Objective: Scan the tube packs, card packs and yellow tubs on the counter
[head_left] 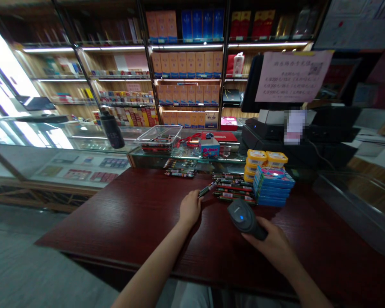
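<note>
My left hand [190, 208] is closed on a thin stick-shaped packet [208, 188], holding it just above the dark red wooden counter [122, 222]. My right hand [271, 244] grips a black handheld barcode scanner [244, 216] with a blue light on top. The scanner's head points toward the packet. Right beyond the packet lies a pile of similar stick packets [233, 187].
A stack of blue boxes [272, 186] with yellow-lidded tubs [265, 159] stands to the right of the pile. More stick packets [180, 168], a clear tray [158, 138], a small blue box [209, 147] and a black bottle [112, 130] sit by the glass case. A till screen [277, 83] stands at right.
</note>
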